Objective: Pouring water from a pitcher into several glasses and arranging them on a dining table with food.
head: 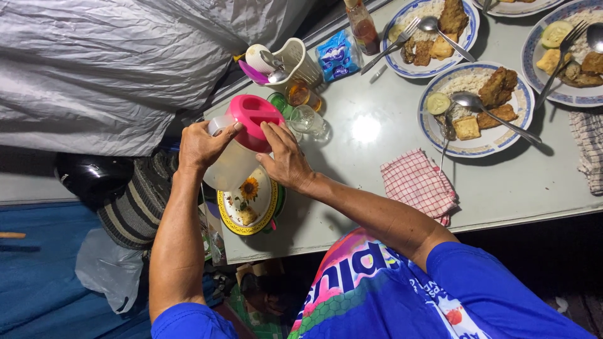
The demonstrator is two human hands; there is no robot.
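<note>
Looking down past your blue sleeves, you cannot see the base of the translucent jug [229,164]: it hangs over a stack of plates with a sunflower-patterned yellow-rimmed plate [246,207] on top, and your hands cover much of its wall. What is inside the jug is hard to make out through the cloudy plastic. It sits at the left end of the pale table [502,182], near the table's left edge.

Your left hand [202,144] wraps the jug's shoulder from the left, fingers curled around it just below the pink lid [254,119]. Your right hand [284,157] lies against the lid's right side, fingers stretched flat and close together along the rim, thumb low on the jug's wall. Both forearms rise from the bottom of the view and meet at the jug.

Just beyond the lid stand a green glass [277,100] and a clear glass [308,120], partly hidden by it. Farther off, a white cutlery holder [296,59] carries spoons, with a blue packet [337,55] and a sauce bottle [363,25] beside it; the bottle's top is cut off. To the right lie a red checked cloth [418,183] and blue-rimmed plates [487,147] of rice and fried pieces with spoons and forks, two of them cropped by the frame. Grey sheeting [107,63] fills the far left.
</note>
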